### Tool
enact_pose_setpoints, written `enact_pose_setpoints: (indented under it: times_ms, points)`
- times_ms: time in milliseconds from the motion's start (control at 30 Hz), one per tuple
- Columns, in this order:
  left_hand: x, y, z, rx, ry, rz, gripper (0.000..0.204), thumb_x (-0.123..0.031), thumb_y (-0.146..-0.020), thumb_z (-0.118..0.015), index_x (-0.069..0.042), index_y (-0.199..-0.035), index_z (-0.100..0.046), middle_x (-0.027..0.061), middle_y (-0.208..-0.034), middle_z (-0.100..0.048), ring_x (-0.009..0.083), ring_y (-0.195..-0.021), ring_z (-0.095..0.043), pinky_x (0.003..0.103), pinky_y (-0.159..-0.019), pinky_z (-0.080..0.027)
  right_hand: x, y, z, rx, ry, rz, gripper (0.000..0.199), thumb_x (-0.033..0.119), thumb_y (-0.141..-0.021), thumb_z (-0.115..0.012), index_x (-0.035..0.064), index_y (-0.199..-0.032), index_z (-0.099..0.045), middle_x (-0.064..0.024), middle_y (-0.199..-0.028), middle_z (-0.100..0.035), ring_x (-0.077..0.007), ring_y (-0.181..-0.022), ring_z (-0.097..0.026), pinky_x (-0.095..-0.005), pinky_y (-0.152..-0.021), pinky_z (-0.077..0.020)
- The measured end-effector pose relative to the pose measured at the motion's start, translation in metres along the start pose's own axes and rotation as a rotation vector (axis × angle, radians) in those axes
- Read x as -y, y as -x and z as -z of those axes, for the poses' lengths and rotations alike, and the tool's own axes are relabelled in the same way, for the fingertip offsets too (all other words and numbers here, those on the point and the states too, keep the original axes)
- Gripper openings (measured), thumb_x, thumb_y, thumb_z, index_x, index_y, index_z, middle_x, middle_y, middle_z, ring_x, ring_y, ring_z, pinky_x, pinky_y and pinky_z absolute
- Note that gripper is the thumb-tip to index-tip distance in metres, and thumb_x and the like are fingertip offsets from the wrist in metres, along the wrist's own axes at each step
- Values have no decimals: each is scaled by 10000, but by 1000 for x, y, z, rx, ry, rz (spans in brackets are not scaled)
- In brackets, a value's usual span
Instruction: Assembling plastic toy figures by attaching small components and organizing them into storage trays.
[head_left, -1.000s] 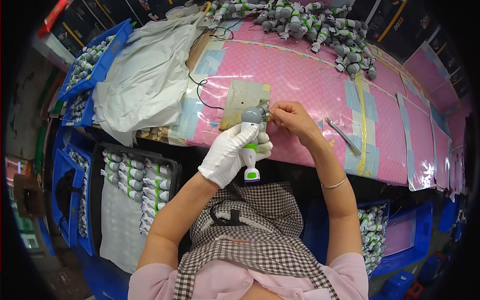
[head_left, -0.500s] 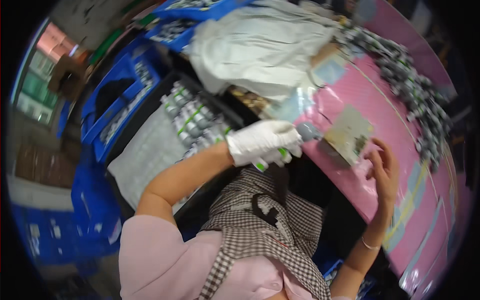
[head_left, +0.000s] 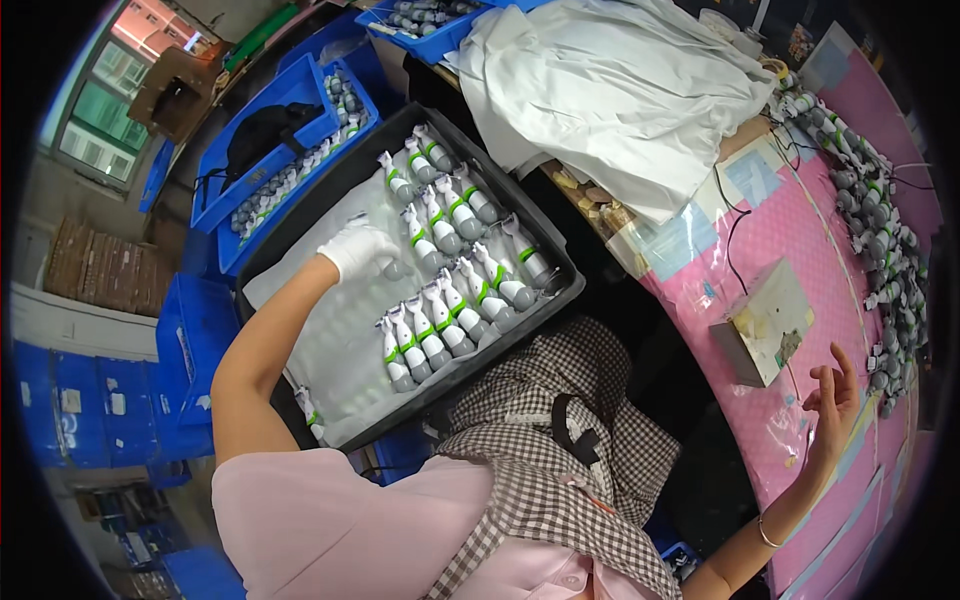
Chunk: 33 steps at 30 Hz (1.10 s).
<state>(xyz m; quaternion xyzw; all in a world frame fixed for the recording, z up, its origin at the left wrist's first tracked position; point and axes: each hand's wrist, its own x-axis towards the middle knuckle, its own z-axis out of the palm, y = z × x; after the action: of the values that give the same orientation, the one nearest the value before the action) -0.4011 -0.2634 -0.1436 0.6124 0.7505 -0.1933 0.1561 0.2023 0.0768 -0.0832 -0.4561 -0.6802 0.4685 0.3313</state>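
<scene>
My left hand (head_left: 357, 250), in a white glove, is over the left part of a black tray (head_left: 574, 292). Its fingers are closed around a white-and-grey bottle-shaped piece, whose grey rounded end (head_left: 397, 270) shows beside the glove; the rest is mostly covered. Similar bottle-shaped pieces (head_left: 437, 318) with green bands lie in slanting rows on the tray's pale liner (head_left: 340, 345). Bare, with fingers apart and partly bent, my right hand (head_left: 835, 402) hovers over the pink-covered table (head_left: 715, 300). It holds nothing and is nearest to a small grey box (head_left: 766, 322).
A heap of similar pieces (head_left: 875, 240) runs along the table's far right side. White cloth (head_left: 610, 90) covers the back. Blue bins (head_left: 215, 200) with more pieces and a black item stand at left. A dark cable (head_left: 732, 235) runs to the box.
My left hand has gone left from beside the grey box to over the tray, carrying pieces. The view has shifted, bringing more of the tray in. My right hand stays near the box.
</scene>
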Motion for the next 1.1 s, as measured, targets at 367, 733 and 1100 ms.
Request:
enact_pose_setpoints:
  times_ms: [367,733,1100]
  points:
    - [-10,-14,-98,-356,634,213,152,-117,-737,-636,-27,-858,-633,135,-717,-556,279,-700,-527,404,-642,-400,-15,-60,34,-357,-5,5,294,185,-846,-605,9,-1081,-602,-35,-763,-604,-72,-580,-525,-207,-489,-405]
    - [-55,-18,-3,-751,113,-71,326,-30,-703,-616,-55,-1028,-615,144,-1058,-590,311,-974,-557,396,-839,-447,-100,-128,160,-1031,1041,82,359,43,-719,-565,105,-1069,-610,-75,-1087,-596,-288,-1089,-505,-424,-946,-384]
    - [-248,-86,183,-984,500,-507,231,84,-791,-548,7,-1005,-589,123,-935,-598,219,-867,-589,302,-779,-465,-4,-100,134,-819,830,387,370,156,-721,-626,102,-1087,-614,-100,-970,-647,-240,-979,-580,-404,-947,-387]
